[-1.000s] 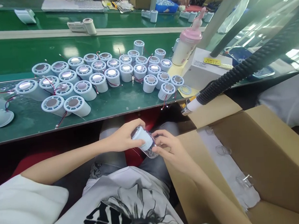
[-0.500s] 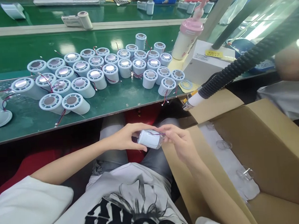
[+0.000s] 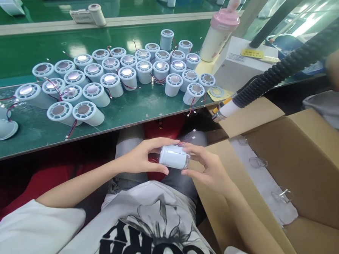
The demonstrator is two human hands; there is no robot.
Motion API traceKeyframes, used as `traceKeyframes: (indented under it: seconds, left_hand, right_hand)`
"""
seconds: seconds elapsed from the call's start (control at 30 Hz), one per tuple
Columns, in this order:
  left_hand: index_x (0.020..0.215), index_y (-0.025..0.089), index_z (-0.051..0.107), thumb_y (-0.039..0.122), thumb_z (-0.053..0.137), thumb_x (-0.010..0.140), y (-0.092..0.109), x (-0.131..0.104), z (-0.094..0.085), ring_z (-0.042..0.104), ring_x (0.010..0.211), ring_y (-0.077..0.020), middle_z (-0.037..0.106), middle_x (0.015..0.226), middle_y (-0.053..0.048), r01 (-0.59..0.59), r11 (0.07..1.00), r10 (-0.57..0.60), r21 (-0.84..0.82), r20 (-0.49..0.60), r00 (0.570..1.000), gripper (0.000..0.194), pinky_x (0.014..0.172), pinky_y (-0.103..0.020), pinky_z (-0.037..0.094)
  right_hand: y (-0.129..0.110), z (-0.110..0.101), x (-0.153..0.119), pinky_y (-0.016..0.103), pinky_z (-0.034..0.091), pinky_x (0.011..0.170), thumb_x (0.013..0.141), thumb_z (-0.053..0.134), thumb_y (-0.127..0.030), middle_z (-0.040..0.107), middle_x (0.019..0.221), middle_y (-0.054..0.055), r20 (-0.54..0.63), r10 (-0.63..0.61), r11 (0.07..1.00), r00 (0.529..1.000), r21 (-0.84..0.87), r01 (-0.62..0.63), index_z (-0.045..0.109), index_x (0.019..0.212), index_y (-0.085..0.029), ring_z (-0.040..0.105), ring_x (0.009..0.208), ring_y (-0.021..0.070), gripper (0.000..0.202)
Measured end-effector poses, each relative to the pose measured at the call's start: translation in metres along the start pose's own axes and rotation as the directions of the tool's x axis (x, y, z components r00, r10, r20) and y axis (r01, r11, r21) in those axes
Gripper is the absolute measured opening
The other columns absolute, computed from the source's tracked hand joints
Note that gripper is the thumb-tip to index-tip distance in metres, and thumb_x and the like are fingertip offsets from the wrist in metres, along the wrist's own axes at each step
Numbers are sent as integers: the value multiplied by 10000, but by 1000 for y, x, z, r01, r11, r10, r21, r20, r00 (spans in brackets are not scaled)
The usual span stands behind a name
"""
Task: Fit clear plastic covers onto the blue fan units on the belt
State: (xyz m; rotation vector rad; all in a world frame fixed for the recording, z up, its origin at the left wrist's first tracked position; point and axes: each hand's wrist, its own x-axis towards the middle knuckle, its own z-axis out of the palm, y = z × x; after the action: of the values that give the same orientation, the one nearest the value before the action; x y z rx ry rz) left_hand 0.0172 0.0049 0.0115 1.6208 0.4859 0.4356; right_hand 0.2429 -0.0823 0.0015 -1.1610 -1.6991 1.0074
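Observation:
A light blue cylinder (image 3: 173, 157) with a clear, shiny rim at its right end lies sideways above my lap. My left hand (image 3: 151, 156) grips its left end between thumb and fingers. Around its right end my right hand (image 3: 207, 165) curves, fingers above and thumb below. Thin dark red wires with a small white plug stick up behind the cylinder. Similar blue cylinders (image 3: 94, 93) with slotted tops and red-black wires stand in several rows on the green bench (image 3: 134, 110).
An open cardboard box (image 3: 313, 165) at the right holds clear rings. Above it hangs a black ribbed hose (image 3: 274, 72) with a metal tip. A pink-capped bottle (image 3: 220, 35) stands by a white device (image 3: 237, 66). Another person's arm shows at the far right.
My right hand has opened from a pinch on the wires to a wider curve around the cylinder's right end. The wires now stick up behind it. The whole view has shifted slightly.

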Motion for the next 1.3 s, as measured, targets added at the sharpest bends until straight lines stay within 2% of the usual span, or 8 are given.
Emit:
traceKeyframes:
  seconds: [0.2,0.47,0.67,0.93,1.1,1.3]
  left_hand:
    - [1361,282,460,219,784,677,-1,-1,-1,463,1292,-267,480,1411,-99,-84,994,82,71,26,996,759,1046,-389,433]
    - [1372,296,444,223,781,682,-1,-1,-2,449,1307,-255,474,1418,-89,-124,986,119,109,58,991,771,1057,-370,426]
    - [1384,288,427,234,773,692,-1,-2,-2,456,1298,-260,476,1414,-101,-141,976,131,165,69,989,775,1055,-387,425]
    - [1382,293,432,211,764,698,1,0,-3,453,1301,-258,480,1414,-93,-159,973,149,169,74,986,765,1068,-375,412]
    - [1384,290,425,195,747,715,1,-1,-3,430,1321,-253,456,1430,-95,-143,982,134,121,86,987,749,1054,-364,431]
    - [1382,284,429,184,750,709,2,-1,-3,426,1324,-255,458,1429,-96,-148,982,137,119,96,986,752,1076,-377,404]
  right_hand:
    - [-8,-3,-1,391,559,911,773,717,-247,618,1204,85,25,91,989,996,113,-93,522,1182,-242,595,1124,238,453]
    - [-15,-4,-2,311,567,827,779,710,-255,619,1131,54,64,232,928,971,285,-241,525,1158,-264,612,1021,189,422]
    - [-17,-3,1,278,545,758,770,707,-293,632,1059,45,104,344,829,933,434,-353,540,1092,-244,619,926,169,366]
    - [-14,3,6,246,558,598,751,693,-363,654,852,4,150,457,655,877,610,-446,540,988,-213,629,686,118,319]
    - [-11,6,6,258,570,546,747,668,-462,662,754,-7,205,543,559,814,635,-533,516,950,-193,665,587,135,370]
    - [-11,12,10,189,519,431,711,622,-609,662,594,-13,286,589,462,756,649,-605,480,878,-195,654,479,135,468]
